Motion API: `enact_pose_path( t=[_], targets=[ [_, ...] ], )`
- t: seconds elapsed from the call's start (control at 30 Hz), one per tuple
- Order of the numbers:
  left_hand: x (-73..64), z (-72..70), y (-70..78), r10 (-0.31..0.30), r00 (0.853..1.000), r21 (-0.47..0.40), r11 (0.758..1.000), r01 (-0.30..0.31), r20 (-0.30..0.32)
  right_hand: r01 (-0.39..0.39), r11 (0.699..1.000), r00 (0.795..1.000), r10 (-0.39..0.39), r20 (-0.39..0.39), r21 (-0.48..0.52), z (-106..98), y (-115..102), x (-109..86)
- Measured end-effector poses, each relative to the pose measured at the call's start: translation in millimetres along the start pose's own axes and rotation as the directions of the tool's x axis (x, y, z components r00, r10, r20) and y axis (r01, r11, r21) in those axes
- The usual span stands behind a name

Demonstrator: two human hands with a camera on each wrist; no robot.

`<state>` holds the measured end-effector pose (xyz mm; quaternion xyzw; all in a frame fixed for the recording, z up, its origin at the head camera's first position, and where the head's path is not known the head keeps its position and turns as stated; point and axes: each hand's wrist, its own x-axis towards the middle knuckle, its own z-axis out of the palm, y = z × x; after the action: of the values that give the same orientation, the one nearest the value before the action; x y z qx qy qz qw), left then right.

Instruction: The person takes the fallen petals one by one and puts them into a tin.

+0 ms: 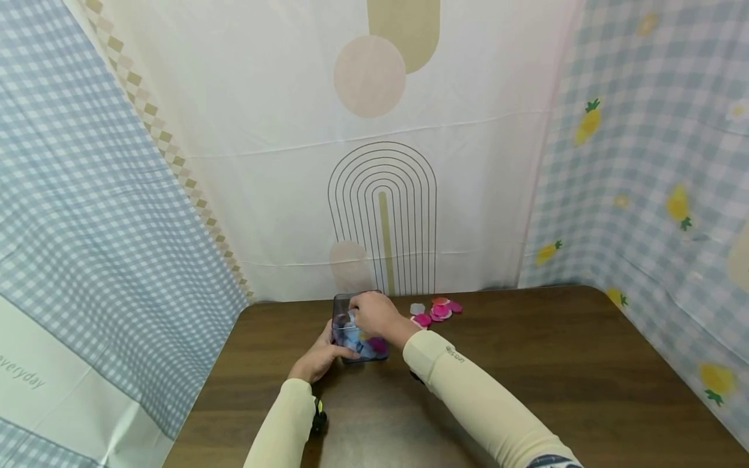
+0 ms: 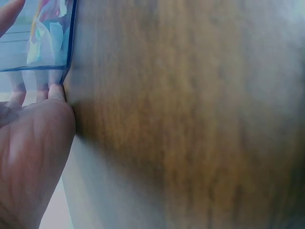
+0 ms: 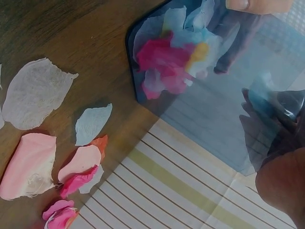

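A clear bluish plastic box (image 1: 344, 304) stands near the table's back edge, with pale blue, pink and yellow artificial petals (image 3: 164, 67) inside. My left hand (image 1: 318, 357) grips it from the left, thumb along the near face and fingers round the far side. In the left wrist view the left hand (image 2: 35, 152) shows below the box's corner (image 2: 69, 67). Reaching in over the top, my right hand (image 1: 377, 315) has its fingers bent down inside. Through the tinted wall in the right wrist view, a pale blue petal (image 3: 261, 88) shows at those fingertips, pinched.
To the right of the box, loose petals (image 1: 439, 311) in pink, white and orange lie on the brown wooden table (image 1: 526, 364). A patterned cloth (image 1: 281, 214) hangs behind the table, with checked cloths (image 1: 632, 214) at the sides.
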<state>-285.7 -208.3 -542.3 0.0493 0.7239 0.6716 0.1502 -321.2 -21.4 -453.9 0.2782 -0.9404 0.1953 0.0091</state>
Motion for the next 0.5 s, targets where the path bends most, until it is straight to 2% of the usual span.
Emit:
enact_pose_path(
  t=[0.27, 0.5],
  targets=[
    [-1.0, 1.1, -0.9, -0.007, 1.000, 0.014, 1.000, 0.007, 0.000, 0.007, 1.000, 1.000, -0.006, 0.017, -0.024, 0.1, 0.4, -1.9],
    [1.3, -1.2, -1.9, 0.004, 1.000, 0.025, 1.000, -0.004, -0.007, 0.021, 0.999, 1.000, -0.021, 0.000, -0.034, 2.0, 2.0, 0.8]
  ],
)
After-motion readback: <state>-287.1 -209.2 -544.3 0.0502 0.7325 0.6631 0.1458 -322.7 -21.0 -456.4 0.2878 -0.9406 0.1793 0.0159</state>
